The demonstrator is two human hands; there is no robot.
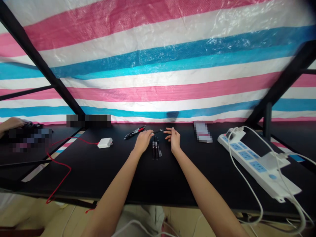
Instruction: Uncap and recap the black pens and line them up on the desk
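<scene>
Both my arms reach out over a black table (123, 171). My left hand (143, 141) is curled, its fingertips pinching the end of a thin dark pen part (158, 131). My right hand (173, 137) is at the other end of that thin part, fingers pinched on a fine refill-like tip. Between the two hands lie several dark pens (156, 148) side by side on the table. A black and red pen (134, 132) lies just left of my left hand.
A white power strip (256, 166) with plugged white cables lies at the right. A small white charger (105, 143) with a red wire (61, 174) sits at the left. Another person's hand (11, 124) rests at the far left. A striped tarp (158, 65) hangs behind.
</scene>
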